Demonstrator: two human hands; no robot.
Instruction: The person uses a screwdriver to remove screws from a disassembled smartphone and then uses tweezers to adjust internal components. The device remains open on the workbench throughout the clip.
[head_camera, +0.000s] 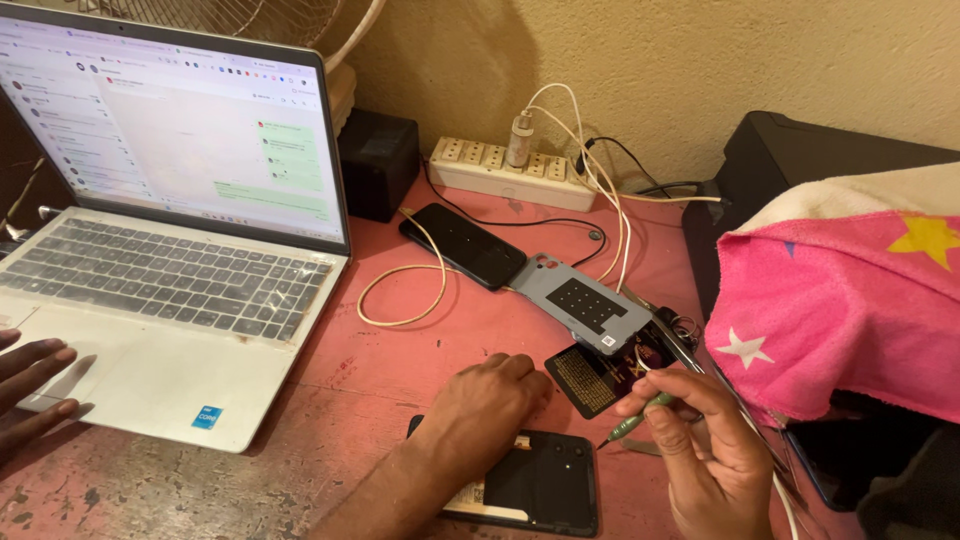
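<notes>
My left hand (488, 402) rests with curled fingers on the top end of a black phone (545, 485) that lies with its back off on the red table, holding it down. My right hand (712, 455) pinches a small green-handled screwdriver (632, 424), whose tip points down-left toward the phone. Just beyond my fingers lies a dark rectangular card (588, 380). A grey phone back cover (582, 298) lies further back.
An open silver laptop (160, 300) fills the left, with another person's hand (28, 390) at its front edge. A second black phone (463, 244) is cabled to a white power strip (508, 170). A pink star-patterned towel (850, 300) covers a black printer (800, 160) on the right.
</notes>
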